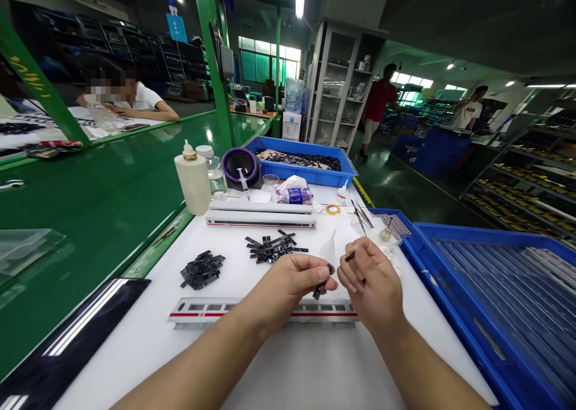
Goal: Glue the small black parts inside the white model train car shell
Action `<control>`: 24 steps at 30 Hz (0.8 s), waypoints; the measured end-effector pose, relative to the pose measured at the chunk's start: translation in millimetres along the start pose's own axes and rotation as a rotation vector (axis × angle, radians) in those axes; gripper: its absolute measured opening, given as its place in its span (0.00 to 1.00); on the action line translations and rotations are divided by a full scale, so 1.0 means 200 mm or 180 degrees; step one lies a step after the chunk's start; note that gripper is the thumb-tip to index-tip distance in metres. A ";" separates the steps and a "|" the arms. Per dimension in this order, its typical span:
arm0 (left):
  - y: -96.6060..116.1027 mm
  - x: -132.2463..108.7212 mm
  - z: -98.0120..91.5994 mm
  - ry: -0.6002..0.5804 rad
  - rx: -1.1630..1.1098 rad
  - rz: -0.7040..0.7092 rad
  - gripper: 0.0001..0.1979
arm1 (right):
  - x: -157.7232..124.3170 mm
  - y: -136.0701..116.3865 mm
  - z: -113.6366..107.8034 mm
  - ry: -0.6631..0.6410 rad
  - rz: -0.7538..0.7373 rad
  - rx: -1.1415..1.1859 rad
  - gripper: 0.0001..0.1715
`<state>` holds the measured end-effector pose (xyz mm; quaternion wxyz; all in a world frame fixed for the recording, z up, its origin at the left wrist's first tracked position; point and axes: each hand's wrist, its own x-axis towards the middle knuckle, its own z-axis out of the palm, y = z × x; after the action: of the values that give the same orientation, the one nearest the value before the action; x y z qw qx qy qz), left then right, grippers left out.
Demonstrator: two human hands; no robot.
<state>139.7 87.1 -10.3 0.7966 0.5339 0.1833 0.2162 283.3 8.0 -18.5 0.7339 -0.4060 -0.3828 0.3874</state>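
My left hand (292,287) pinches a small black plastic part (320,289) between thumb and fingers, just above a white model train car shell (211,311) with a red stripe that lies across the white table. My right hand (371,284) is closed on a small clear glue bottle (330,249) and a thin dark stick (350,256), close to the black part. Two heaps of black parts lie beyond, one at the left (202,270) and one in the middle (272,246). A second train shell (261,218) lies farther back.
A cream bottle (192,182), a clear jar (215,171), a purple-rimmed bowl (240,164), a tissue pack (293,192), tape ring (332,209) and tweezers (361,214) stand at the back. Blue trays sit behind (310,173) and right (450,314). A green conveyor (99,206) runs left. Other people are beyond.
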 end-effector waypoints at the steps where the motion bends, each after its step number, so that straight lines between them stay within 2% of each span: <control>1: 0.01 0.00 -0.01 0.0143 0.0058 0.0054 0.12 | 0.02 -0.02 -0.01 0.0023 0.0105 0.0165 0.14; 3: 0.02 0.00 -0.04 0.0587 0.0243 0.0255 0.13 | 0.08 -0.04 -0.06 -0.0047 0.0238 -0.0197 0.14; 5: 0.03 0.00 -0.07 0.1073 0.0335 0.0511 0.16 | 0.12 -0.03 -0.11 -0.0340 0.0496 -0.1216 0.13; 7: 0.04 0.00 -0.10 0.1380 0.0323 0.0700 0.20 | 0.14 0.00 -0.14 -0.0678 0.0916 -0.2331 0.11; 9: 0.04 0.00 -0.12 0.1425 0.0346 0.0755 0.22 | 0.16 0.06 -0.15 -0.0873 0.1191 -0.3103 0.09; 10: 0.03 0.00 -0.12 0.1357 0.0370 0.0733 0.22 | 0.16 0.08 -0.16 -0.0869 0.1184 -0.3390 0.08; 13: 0.03 0.00 -0.10 0.0987 0.0328 0.0605 0.17 | 0.16 0.11 -0.15 -0.0648 0.0781 -0.3834 0.08; 15: 0.03 -0.01 -0.08 0.0745 0.0257 0.0605 0.15 | 0.15 0.10 -0.14 -0.0525 0.0605 -0.3455 0.08; 17: 0.03 -0.01 -0.06 0.0673 0.0297 0.0698 0.14 | 0.13 0.07 -0.12 -0.0586 0.0564 -0.2427 0.09; 20: 0.02 0.00 -0.04 0.1049 0.0719 0.0858 0.12 | 0.08 0.04 -0.10 -0.0582 0.0404 -0.0919 0.13; 22: 0.01 0.00 -0.03 0.1335 0.1099 0.0847 0.11 | 0.06 0.04 -0.09 -0.0482 0.0250 -0.0492 0.12; 24: 0.01 -0.01 -0.02 0.1436 0.1441 0.0785 0.11 | 0.05 0.04 -0.09 -0.0471 0.0175 -0.0370 0.11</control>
<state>135.8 90.6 -10.2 0.5652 0.6540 0.3323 0.3773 301.4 14.6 -29.3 0.6679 -0.4284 -0.4465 0.4135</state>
